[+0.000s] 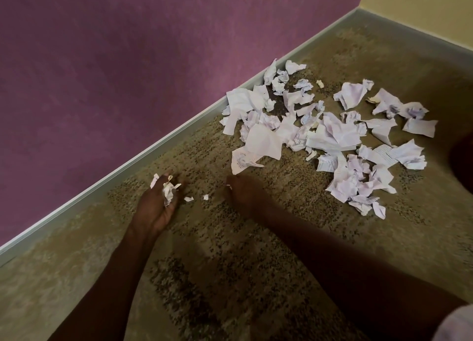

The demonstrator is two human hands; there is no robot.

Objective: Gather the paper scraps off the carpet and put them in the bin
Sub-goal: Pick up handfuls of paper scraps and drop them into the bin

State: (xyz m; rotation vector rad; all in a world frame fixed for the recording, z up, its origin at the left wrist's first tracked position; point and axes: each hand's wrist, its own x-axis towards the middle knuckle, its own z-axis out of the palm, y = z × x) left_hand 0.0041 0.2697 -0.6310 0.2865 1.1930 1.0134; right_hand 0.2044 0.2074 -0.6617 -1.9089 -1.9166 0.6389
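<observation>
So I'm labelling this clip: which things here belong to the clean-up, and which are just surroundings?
Job:
- paper pile
- two loose bits
- crumpled scraps in left hand
- right hand
- carpet

Surroundings:
- purple wall
- skirting board

No bin in view.

head: worn, one view | faces forward-down (steeply) | close over carpet (230, 251) | purple wall (102, 59) upper left

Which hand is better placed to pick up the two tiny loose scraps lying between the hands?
Probably the right hand: it seems almost empty and lies beside the two tiny white paper scraps, while the left hand already cups crumpled white paper bits.
</observation>
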